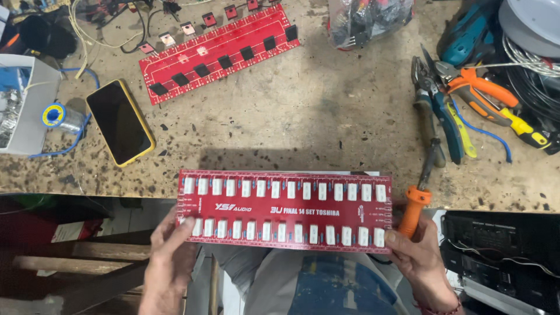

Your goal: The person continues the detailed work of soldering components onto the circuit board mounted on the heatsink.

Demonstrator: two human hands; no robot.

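Note:
A long red circuit board with two rows of white rectangular parts is held level over my lap, at the near edge of the workbench. My left hand grips its lower left corner from below. My right hand supports the right end and also holds a soldering iron with an orange handle, its dark tip pointing up and away over the bench. A second red board with black square parts lies at the back of the bench.
A phone in a yellow case and a solder spool lie at the left by a white box. Pliers and cutters lie at the right, next to coiled wire. A bag of parts sits at the back.

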